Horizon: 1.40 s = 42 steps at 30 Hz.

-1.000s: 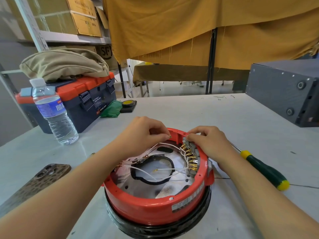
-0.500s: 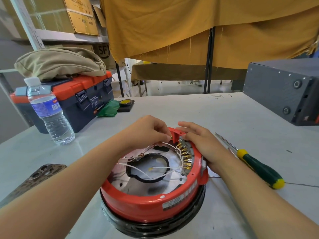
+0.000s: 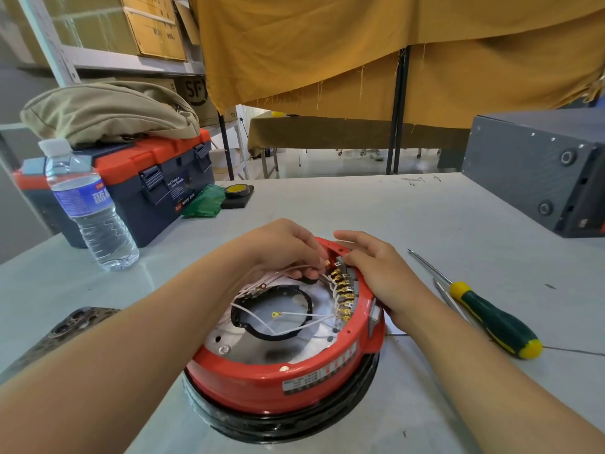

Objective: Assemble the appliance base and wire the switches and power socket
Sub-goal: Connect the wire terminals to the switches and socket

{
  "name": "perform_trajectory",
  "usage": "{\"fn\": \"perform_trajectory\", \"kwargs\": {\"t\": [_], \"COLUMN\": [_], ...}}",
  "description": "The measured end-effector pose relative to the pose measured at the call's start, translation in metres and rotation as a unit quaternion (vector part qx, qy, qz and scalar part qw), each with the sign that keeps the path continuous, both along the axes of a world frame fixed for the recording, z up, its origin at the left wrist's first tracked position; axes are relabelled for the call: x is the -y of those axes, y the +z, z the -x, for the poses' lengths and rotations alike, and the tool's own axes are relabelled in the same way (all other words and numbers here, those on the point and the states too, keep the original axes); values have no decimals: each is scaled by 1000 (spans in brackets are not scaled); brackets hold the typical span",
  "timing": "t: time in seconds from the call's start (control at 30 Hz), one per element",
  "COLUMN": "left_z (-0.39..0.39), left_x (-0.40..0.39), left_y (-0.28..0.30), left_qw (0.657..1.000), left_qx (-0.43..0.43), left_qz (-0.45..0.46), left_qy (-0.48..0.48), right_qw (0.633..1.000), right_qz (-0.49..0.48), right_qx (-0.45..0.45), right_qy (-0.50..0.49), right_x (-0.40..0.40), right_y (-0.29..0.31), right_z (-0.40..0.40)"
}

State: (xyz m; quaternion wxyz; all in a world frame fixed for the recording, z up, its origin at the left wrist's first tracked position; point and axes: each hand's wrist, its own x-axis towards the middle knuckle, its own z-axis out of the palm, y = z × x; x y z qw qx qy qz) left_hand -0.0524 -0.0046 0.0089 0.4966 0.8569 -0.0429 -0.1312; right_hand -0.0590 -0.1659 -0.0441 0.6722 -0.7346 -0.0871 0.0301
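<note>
Sitting upside down on the pale grey counter (image 3: 327, 204) right in front of me, the round red plastic appliance base (image 3: 262, 381) rests on its black rim, open side up, showing a silver metal plate with a black ring and loose thin white wires (image 3: 294, 317). Along its right inner wall runs a row of brass terminals (image 3: 342, 291). My left hand (image 3: 281, 247) reaches over the far edge, its fingers pinching a small brass wire connector (image 3: 327, 264) just beside the top of that row. My right hand (image 3: 376, 267) lies on the base's right rim, fingers nearly straight and pressing on the rim and the grey block behind the terminals. To the right lies a green-and-yellow-handled screwdriver (image 3: 491, 317). To the left stand a clear plastic water bottle (image 3: 88, 208) and a navy and orange toolbox (image 3: 157, 181), with a dark patterned phone (image 3: 59, 332) nearer me.
</note>
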Motion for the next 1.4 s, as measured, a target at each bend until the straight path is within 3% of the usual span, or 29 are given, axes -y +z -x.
{"fn": "perform_trajectory", "kwargs": {"t": [0.33, 0.9, 1.4], "left_z": [-1, 0, -1], "left_x": [-1, 0, -4], "left_y": [-12, -15, -15], "left_qw": [997, 996, 995], "left_qx": [-6, -3, 86], "left_qz": [72, 86, 12], "left_qy": [-29, -22, -46], "right_qw": [1000, 1000, 997], "right_qz": [18, 20, 67], "right_qx": [0, -13, 18], "right_qy": [6, 16, -30], "right_x": [2, 3, 4], "right_y": [0, 2, 0], "right_z": [-1, 0, -3]}}
